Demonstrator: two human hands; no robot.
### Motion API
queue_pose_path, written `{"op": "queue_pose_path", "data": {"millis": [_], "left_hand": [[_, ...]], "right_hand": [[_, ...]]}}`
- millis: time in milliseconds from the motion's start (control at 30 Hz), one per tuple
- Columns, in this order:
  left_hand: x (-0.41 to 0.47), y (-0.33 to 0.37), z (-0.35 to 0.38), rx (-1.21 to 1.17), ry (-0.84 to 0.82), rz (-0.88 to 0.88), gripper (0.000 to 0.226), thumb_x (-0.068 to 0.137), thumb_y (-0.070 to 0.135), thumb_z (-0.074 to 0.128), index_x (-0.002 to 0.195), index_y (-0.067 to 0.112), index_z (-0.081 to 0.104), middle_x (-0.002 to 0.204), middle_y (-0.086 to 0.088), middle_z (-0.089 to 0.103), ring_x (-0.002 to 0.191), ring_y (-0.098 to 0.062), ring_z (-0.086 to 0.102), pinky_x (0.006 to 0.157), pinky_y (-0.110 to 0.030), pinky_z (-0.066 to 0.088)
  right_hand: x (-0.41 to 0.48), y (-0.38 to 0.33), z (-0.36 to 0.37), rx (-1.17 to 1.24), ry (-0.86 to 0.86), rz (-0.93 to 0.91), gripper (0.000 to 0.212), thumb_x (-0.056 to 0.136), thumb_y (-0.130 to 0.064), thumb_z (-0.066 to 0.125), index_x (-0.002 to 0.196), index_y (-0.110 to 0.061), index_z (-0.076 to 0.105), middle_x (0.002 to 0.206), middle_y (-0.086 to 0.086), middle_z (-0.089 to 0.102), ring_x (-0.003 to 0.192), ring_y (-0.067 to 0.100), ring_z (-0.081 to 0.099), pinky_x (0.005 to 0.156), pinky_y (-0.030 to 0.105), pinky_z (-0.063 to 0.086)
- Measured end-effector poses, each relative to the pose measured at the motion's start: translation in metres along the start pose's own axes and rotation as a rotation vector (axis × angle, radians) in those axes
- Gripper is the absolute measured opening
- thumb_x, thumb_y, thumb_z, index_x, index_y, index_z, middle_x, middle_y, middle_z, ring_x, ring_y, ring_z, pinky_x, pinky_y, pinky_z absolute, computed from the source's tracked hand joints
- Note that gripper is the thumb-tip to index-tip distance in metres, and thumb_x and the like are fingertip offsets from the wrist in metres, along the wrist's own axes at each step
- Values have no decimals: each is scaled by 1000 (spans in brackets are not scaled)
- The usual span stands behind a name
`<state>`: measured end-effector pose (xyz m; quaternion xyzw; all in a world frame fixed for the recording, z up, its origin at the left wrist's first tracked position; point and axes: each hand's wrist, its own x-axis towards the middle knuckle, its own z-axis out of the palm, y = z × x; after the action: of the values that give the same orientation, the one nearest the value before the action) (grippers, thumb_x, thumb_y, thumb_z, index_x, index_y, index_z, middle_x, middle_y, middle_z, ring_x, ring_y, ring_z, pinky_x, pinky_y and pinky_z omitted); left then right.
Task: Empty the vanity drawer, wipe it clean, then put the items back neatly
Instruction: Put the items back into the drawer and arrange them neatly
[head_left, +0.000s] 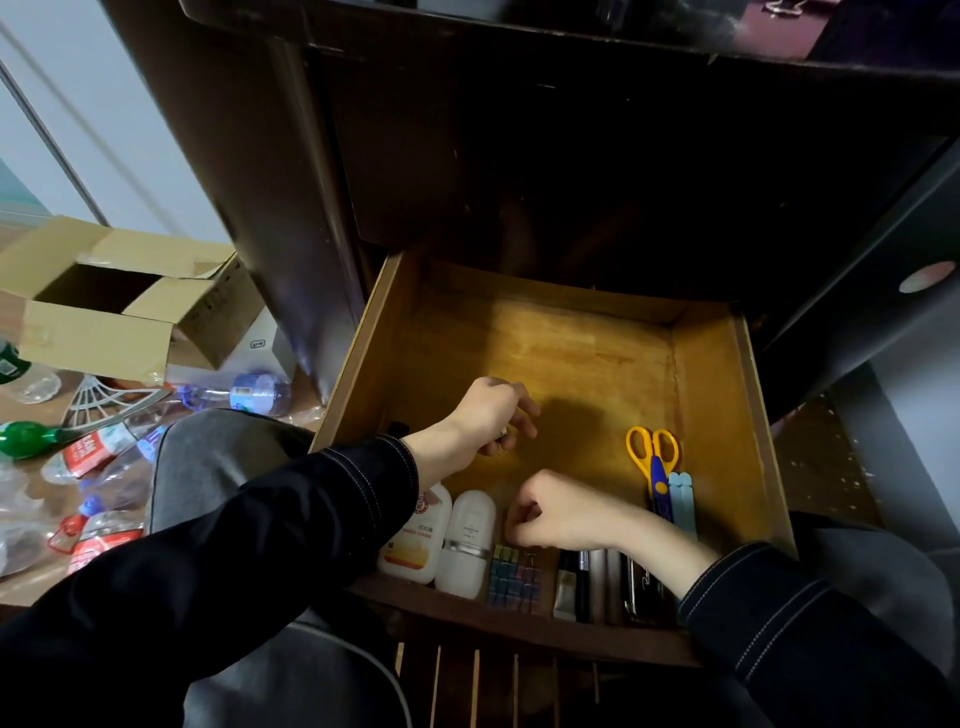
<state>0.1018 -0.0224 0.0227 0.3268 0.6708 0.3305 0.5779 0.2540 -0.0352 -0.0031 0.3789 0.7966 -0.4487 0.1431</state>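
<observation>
The wooden drawer (717, 364) is pulled out. Along its front edge lie a white and orange bottle (415, 540), a plain white bottle (467, 540), little coloured clips (511, 577) and some pens (592, 582) — yellow scissors (652, 457) sit at the right. The left hand (493, 415) curls its fingers round a small shiny clip (501, 448). The right hand (550, 514) is curled up just above the coloured clips — I cannot tell if it holds one

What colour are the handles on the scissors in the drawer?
Yellow, on the scissors lying near the right wall of the drawer; the head view shows them clearly.
</observation>
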Motion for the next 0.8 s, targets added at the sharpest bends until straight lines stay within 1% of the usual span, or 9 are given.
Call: {"op": "queue_pose_path", "data": {"millis": [100, 167, 233, 333, 433, 500, 600, 733, 800], "left_hand": [[0, 1, -1, -59, -29, -39, 35, 102, 23, 38, 105, -1, 64, 80, -13, 67, 43, -15, 39, 39, -17, 23], [0, 1, -1, -95, -51, -57, 41, 105, 30, 34, 107, -1, 63, 82, -15, 69, 41, -14, 41, 38, -17, 23], [0, 2, -1, -112, -61, -71, 48, 107, 37, 31, 110, 0, 62, 82, -15, 69, 40, -13, 42, 37, -16, 24], [-1, 1, 2, -89, -81, -77, 60, 106, 51, 28, 115, 1, 60, 88, -12, 67, 43, -14, 45, 36, -16, 25], [-3, -1, 6, -57, -161, -50, 70, 102, 63, 26, 121, 3, 55, 93, -12, 63, 41, -14, 46, 35, -17, 28], [-3, -2, 8, -22, -195, -16, 72, 100, 68, 24, 119, 6, 57, 83, -7, 67, 40, -15, 45, 35, -17, 29], [-3, -3, 7, 20, -228, 22, 74, 96, 73, 25, 115, 9, 59, 69, -2, 69, 41, -17, 48, 36, -18, 27], [0, -4, 7, 44, -195, 9, 72, 97, 71, 28, 115, 8, 58, 90, -12, 68, 45, -17, 55, 36, -19, 31], [1, -4, 7, 37, -148, -18, 64, 102, 61, 32, 114, 4, 58, 88, -12, 68, 45, -17, 59, 37, -20, 30]], "right_hand": [[0, 1, 0, -11, 0, 37, 26, 87, -25, 65, 86, 1, 69, 67, 6, 57, 61, 17, 49, 59, 34, 37], [1, 3, -7, -14, 100, 88, 26, 89, -25, 64, 85, -1, 69, 68, 9, 59, 62, 20, 52, 61, 36, 39], [-2, 6, -20, 14, 352, 120, 21, 91, -28, 63, 82, -11, 71, 74, 8, 69, 67, 20, 61, 63, 36, 47], [-10, 4, -34, 182, 706, 40, 17, 95, -34, 62, 80, -29, 69, 79, -11, 71, 77, 3, 65, 67, 31, 51], [-11, -4, -33, 266, 629, -78, 9, 93, -29, 65, 86, -31, 70, 77, -13, 70, 67, 0, 60, 61, 21, 44], [-12, -7, -30, 245, 537, -111, 10, 92, -26, 65, 88, -30, 73, 74, -15, 72, 54, -1, 54, 52, 18, 37], [-13, -6, -30, 272, 518, -118, 10, 91, -22, 67, 85, -26, 74, 64, -16, 69, 43, -1, 47, 44, 14, 29], [-14, -9, -31, 271, 459, -97, 12, 95, -22, 64, 84, -26, 68, 72, -10, 73, 54, -2, 51, 59, 25, 41], [-15, -11, -31, 274, 475, -103, 12, 96, -22, 62, 87, -27, 66, 72, -10, 72, 64, -3, 57, 69, 29, 46]]}}
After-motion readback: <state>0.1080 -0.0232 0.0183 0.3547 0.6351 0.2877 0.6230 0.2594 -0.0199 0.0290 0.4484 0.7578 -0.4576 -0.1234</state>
